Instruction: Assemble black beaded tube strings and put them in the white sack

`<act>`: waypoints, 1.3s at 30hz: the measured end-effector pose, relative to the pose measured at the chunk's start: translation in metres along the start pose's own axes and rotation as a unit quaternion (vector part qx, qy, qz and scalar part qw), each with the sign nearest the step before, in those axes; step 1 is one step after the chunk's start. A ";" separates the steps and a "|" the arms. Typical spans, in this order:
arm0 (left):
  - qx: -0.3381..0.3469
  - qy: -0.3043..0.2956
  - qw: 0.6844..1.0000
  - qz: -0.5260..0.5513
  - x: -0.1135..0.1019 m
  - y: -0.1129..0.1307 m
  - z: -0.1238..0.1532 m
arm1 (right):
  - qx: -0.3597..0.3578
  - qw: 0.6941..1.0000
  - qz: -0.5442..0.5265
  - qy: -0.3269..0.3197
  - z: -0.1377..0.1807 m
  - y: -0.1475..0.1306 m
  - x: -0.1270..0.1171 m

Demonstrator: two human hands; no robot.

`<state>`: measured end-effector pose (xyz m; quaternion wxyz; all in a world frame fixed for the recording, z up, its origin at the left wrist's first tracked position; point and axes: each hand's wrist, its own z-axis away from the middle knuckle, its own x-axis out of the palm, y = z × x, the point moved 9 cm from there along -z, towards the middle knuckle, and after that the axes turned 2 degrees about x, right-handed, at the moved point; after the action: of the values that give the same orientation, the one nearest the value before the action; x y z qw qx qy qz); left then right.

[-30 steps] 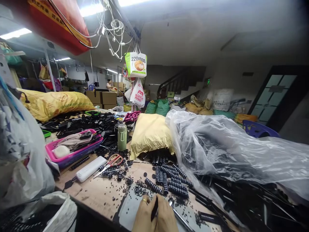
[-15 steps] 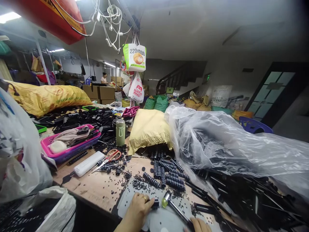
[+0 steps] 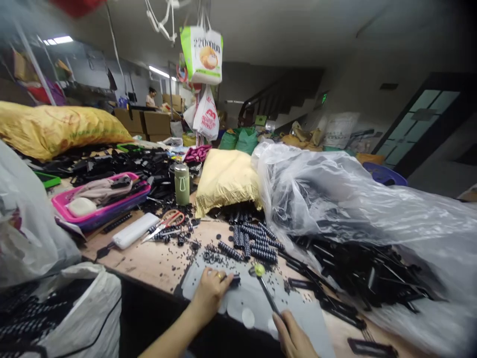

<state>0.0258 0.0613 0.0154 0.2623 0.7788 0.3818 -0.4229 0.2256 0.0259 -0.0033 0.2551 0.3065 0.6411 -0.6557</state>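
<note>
Close to the front edge of the pale wooden worktop (image 3: 145,263), on a smooth grey sheet-like mat (image 3: 309,311), the left hand (image 3: 211,289) pinches the left end of a short, dark black cylindrical piece (image 3: 235,280) between thumb and fingers; the rest of that piece is hidden by the hand. The right hand (image 3: 291,330), over the mat's front edge, is wrapped around the lower handle of a slim hammer with a dark shaft and a translucent yellow-green face (image 3: 270,293). Its head points toward the worktop's back edge, to the right of the black piece and apart from it; whether the head touches the mat cannot be told.

Tiny black bits (image 3: 212,256) are scattered over the mat's back edge and the bare wood. Behind the mat lies a pile of black ridged rollers with pale flecks (image 3: 264,252), in front of a pale yellow woven sack (image 3: 229,179). Toward the worktop's left edge are red-orange-handled scissors (image 3: 171,219), a white oblong block (image 3: 134,230) and a pink-rimmed purple plastic basket (image 3: 59,203). Crumpled clear plastic sheeting (image 3: 324,189) covers part of a heap of black pieces (image 3: 372,271) toward the right.
</note>
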 end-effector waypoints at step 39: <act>-0.327 0.024 0.945 0.013 -0.129 -0.081 0.040 | -0.062 0.975 0.201 -0.076 -0.016 -0.079 0.012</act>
<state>-0.1038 0.0302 0.0987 0.4987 0.6649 0.4955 -0.2521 0.1612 0.0461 0.0423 0.4484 0.3616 0.5848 -0.5711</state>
